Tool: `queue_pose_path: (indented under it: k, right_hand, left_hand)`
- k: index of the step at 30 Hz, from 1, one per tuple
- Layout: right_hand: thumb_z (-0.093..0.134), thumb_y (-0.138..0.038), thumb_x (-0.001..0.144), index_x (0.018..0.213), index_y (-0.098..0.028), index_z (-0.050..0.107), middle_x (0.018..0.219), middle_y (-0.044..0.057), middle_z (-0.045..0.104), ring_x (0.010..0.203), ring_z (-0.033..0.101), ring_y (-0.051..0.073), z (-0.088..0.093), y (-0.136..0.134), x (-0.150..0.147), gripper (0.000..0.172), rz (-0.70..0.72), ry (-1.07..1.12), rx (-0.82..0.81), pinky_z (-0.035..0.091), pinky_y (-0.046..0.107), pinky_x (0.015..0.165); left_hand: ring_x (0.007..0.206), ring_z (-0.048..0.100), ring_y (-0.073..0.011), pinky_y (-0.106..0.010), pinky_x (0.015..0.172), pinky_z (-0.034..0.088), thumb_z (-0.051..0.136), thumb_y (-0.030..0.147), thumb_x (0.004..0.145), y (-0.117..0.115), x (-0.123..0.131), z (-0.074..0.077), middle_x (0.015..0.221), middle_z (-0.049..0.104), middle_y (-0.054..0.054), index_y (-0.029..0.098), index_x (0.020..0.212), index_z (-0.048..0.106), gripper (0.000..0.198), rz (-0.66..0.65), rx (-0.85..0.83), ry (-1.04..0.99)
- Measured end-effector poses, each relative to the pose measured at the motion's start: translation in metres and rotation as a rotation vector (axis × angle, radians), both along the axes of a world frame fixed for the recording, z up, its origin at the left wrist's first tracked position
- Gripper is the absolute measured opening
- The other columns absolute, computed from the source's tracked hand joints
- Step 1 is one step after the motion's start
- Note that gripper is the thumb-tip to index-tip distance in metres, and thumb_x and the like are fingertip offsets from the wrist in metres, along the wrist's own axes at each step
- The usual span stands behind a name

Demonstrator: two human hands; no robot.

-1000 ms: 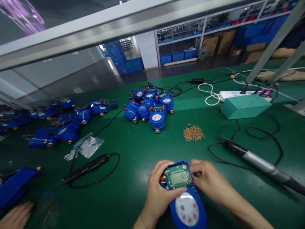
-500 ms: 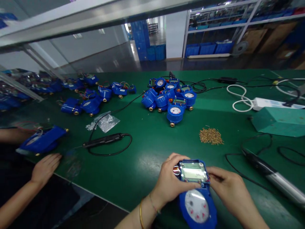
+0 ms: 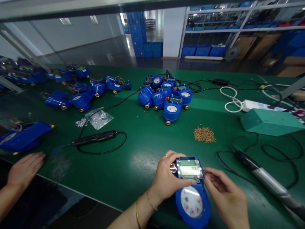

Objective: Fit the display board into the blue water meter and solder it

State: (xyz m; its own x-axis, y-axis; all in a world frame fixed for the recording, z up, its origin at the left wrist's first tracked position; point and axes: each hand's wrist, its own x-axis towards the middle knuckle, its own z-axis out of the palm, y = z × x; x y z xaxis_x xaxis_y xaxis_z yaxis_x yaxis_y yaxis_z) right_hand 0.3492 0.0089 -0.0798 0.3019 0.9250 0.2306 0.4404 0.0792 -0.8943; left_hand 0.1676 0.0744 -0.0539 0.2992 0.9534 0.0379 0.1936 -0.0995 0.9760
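Note:
A blue water meter (image 3: 179, 208) with a round white dial (image 3: 191, 201) is tilted toward me near the table's front. Above its dial, an uncovered housing shows a circuit board with a display (image 3: 190, 171). My left hand (image 3: 164, 179) is closed around the housing's left side, thumb along its lower edge. A shiny round part (image 3: 173, 168) sticks out beside those fingers. At the housing's right edge, my right hand (image 3: 226, 192) has thumb and forefinger pinched together beside a bit of red wire. Whether they grip wire or housing is hidden.
Small brass screws (image 3: 205, 135) lie piled ahead. A silver-black electric screwdriver (image 3: 267, 175) rests on the right, a black one (image 3: 95, 138) on the left. More blue meters (image 3: 172, 111) stand behind. A co-worker's hand (image 3: 26, 168) lies at the left table edge by another meter (image 3: 26, 135).
The view has shifted, so the table's things sit further left in the picture. Both hands stay at the meter; my right hand's fingers have shifted slightly at its edge. Digits now show on the display.

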Motion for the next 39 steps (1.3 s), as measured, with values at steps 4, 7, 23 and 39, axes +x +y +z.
queue_pose_path:
  k: [4,7,23,39]
  right_hand:
    - [0.067,-0.027,0.089,0.092,-0.017,0.074,0.086,0.007,0.072,0.072,0.071,0.016,0.001,0.001,0.003,0.012,0.066,-0.06,0.074,0.059,0.016,0.063]
    - [0.065,-0.021,0.091,0.092,-0.019,0.072,0.084,0.005,0.068,0.073,0.069,0.014,0.009,0.008,0.004,0.008,0.113,-0.093,0.155,0.057,0.015,0.063]
    - [0.061,-0.016,0.093,0.088,-0.022,0.068,0.081,-0.001,0.058,0.076,0.058,0.011,0.023,0.038,0.035,0.011,0.557,-0.048,0.048,0.046,0.019,0.067]
    - [0.044,-0.017,0.102,0.123,-0.019,0.057,0.107,0.004,0.062,0.096,0.063,0.011,0.01,-0.007,-0.008,0.025,0.026,-0.321,0.156,0.05,0.015,0.084]
  left_hand:
    - [0.092,0.065,-0.0212,-0.03,0.081,0.05,0.094,0.018,0.052,0.002,-0.001,0.002,0.098,0.065,-0.002,0.022,0.102,0.072,0.055,-0.001,-0.02,-0.002]
    - [0.093,0.065,-0.0215,-0.03,0.08,0.049,0.093,0.019,0.052,0.004,-0.001,0.003,0.097,0.066,-0.002,0.022,0.101,0.071,0.054,-0.004,-0.013,0.008]
    - [0.097,0.064,-0.021,-0.03,0.083,0.049,0.091,0.019,0.058,0.006,-0.004,0.003,0.102,0.066,-0.001,0.023,0.104,0.069,0.051,-0.03,0.004,0.094]
    - [0.098,0.065,-0.0221,-0.032,0.086,0.053,0.091,0.027,0.058,0.007,-0.005,0.002,0.103,0.067,-0.002,0.024,0.104,0.07,0.051,0.004,0.026,0.103]
